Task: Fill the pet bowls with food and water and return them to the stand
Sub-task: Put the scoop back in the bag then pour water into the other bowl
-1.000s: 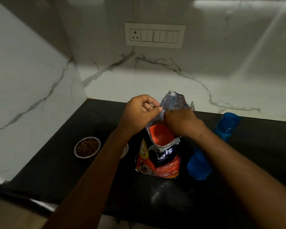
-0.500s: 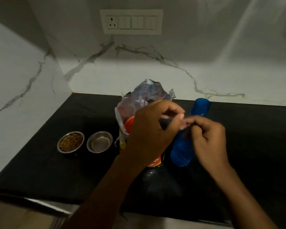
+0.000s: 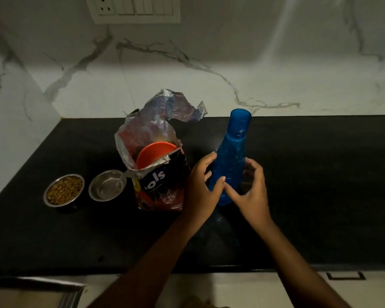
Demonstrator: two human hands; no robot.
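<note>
A tall blue bottle (image 3: 231, 156) with its cap on stands upright on the black counter (image 3: 320, 196). My left hand (image 3: 199, 187) holds its lower left side, thumb across the front. My right hand (image 3: 251, 192) curls round its lower right side, one fingertip on the front. Left of the bottle stands an open pet food bag (image 3: 160, 183) with an orange cup (image 3: 153, 155) inside its mouth. Further left sit two steel bowls: one full of kibble (image 3: 63, 190), the other (image 3: 107, 185) holding no food.
Marble walls close off the counter behind and to the left, with a switch panel (image 3: 133, 10) high on the back wall. The counter's front edge runs just below my forearms. Bare dark counter stretches to the right of the bottle.
Both hands left the top of the food bag and came to the right, down onto the blue bottle. The bag's mouth now stands open with the orange cup showing.
</note>
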